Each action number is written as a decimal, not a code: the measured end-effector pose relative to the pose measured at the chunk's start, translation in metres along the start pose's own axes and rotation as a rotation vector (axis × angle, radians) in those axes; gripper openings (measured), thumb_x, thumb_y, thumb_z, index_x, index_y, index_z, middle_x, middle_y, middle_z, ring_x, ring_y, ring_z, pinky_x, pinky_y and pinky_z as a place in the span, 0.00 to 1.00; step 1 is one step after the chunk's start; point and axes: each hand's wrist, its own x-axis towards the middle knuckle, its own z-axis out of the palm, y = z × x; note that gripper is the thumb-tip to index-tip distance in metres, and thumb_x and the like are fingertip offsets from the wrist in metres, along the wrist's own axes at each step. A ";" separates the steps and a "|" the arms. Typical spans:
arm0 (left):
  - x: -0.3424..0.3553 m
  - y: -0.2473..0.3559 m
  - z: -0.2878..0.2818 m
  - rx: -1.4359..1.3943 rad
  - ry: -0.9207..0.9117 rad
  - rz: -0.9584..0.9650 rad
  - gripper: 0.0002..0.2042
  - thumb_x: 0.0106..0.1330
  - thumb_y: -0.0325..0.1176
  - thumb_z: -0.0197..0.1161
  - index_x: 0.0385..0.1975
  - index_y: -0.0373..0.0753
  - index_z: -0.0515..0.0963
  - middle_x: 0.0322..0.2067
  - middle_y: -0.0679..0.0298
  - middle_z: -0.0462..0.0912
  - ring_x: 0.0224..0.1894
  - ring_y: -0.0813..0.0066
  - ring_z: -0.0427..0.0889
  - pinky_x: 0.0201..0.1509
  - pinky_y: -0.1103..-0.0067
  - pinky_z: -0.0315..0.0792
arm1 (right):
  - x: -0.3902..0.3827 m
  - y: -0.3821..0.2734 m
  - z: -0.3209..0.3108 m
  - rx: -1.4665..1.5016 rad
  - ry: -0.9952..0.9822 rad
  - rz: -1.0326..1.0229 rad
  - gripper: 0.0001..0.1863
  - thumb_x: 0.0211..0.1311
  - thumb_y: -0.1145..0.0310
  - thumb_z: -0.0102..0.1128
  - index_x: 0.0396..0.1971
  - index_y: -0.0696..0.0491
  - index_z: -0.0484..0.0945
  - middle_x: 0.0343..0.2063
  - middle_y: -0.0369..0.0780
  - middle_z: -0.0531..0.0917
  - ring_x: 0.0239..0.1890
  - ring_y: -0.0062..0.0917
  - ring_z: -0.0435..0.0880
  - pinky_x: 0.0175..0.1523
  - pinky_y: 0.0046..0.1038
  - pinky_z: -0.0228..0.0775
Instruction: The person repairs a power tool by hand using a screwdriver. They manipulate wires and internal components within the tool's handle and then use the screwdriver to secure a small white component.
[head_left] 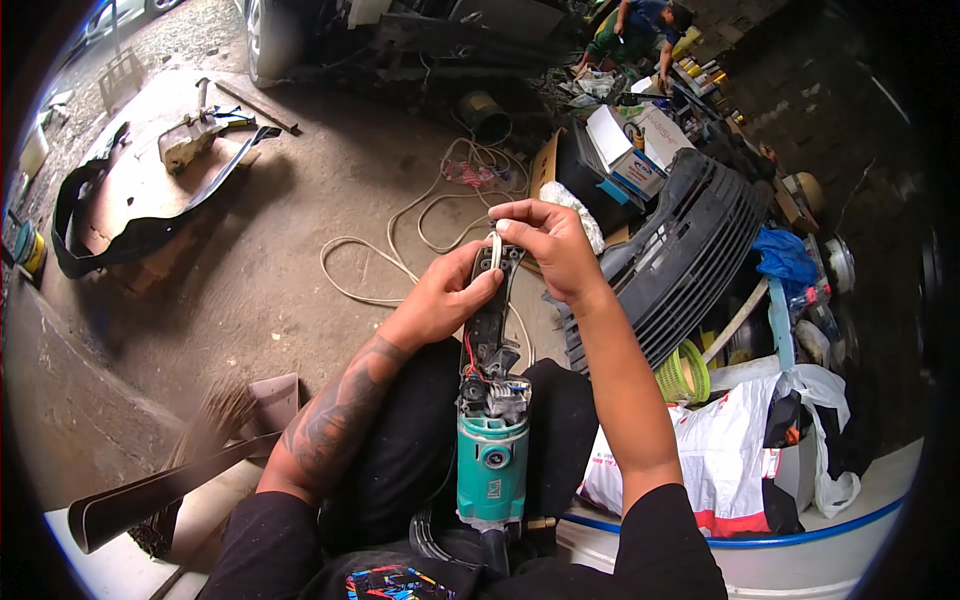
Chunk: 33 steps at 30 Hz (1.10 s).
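Observation:
A teal angle grinder [492,470] rests upright between my thighs, its black rear handle [487,335] opened so that red wires and inner parts show. My left hand [437,303] is closed around the handle's far end, the thumb pressing beside the cord there. With thumb and index finger, my right hand [557,248] pinches a bent piece of white power cord [497,250] at the tip of the handle. Part of the cord is hidden under my fingers. Its remaining length lies in loose loops on the floor ahead.
Right of me are a black slatted car grille [675,260], a green basket [683,374] and a white plastic bag [715,445]. At left lie a black-edged panel [120,215] and a brush-like bundle [215,420]. Another person [640,40] bends over items at the far right.

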 end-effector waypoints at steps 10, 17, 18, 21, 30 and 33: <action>0.000 0.003 -0.005 0.141 0.008 -0.014 0.12 0.68 0.32 0.57 0.48 0.34 0.71 0.28 0.72 0.72 0.30 0.88 0.68 0.32 0.84 0.66 | -0.012 -0.006 -0.002 -0.188 0.060 -0.176 0.11 0.61 0.78 0.62 0.43 0.64 0.80 0.34 0.41 0.85 0.36 0.18 0.84 0.43 0.19 0.76; -0.001 0.000 -0.006 0.074 0.003 -0.011 0.12 0.68 0.30 0.57 0.49 0.34 0.70 0.30 0.72 0.72 0.31 0.88 0.68 0.34 0.84 0.67 | -0.028 -0.019 -0.005 -0.220 0.100 -0.169 0.11 0.58 0.77 0.65 0.41 0.61 0.82 0.36 0.40 0.86 0.39 0.19 0.83 0.47 0.21 0.75; -0.001 0.001 -0.006 0.061 -0.002 -0.011 0.12 0.68 0.30 0.57 0.48 0.34 0.71 0.30 0.72 0.72 0.32 0.88 0.69 0.34 0.85 0.67 | -0.030 -0.019 -0.004 -0.222 0.091 -0.173 0.11 0.58 0.77 0.66 0.41 0.61 0.82 0.36 0.40 0.86 0.40 0.19 0.83 0.48 0.21 0.74; 0.000 0.000 -0.007 0.043 -0.010 -0.004 0.12 0.68 0.30 0.57 0.48 0.34 0.71 0.31 0.72 0.73 0.32 0.88 0.69 0.35 0.85 0.68 | -0.036 -0.022 0.000 -0.259 0.079 -0.200 0.10 0.57 0.77 0.67 0.40 0.60 0.83 0.36 0.39 0.86 0.40 0.19 0.83 0.48 0.21 0.74; -0.001 -0.006 -0.007 -0.041 -0.033 0.011 0.13 0.68 0.29 0.58 0.50 0.34 0.69 0.31 0.72 0.73 0.32 0.89 0.69 0.35 0.86 0.68 | -0.043 -0.027 0.013 -0.682 0.053 -0.593 0.07 0.49 0.78 0.69 0.30 0.56 0.84 0.33 0.40 0.84 0.39 0.30 0.82 0.47 0.27 0.72; 0.000 -0.003 -0.005 -0.002 -0.031 0.004 0.14 0.67 0.29 0.58 0.50 0.35 0.69 0.31 0.72 0.73 0.31 0.89 0.69 0.34 0.86 0.68 | -0.049 -0.032 0.014 -0.766 0.100 -0.611 0.06 0.49 0.77 0.69 0.29 0.56 0.84 0.34 0.41 0.83 0.41 0.32 0.81 0.48 0.28 0.71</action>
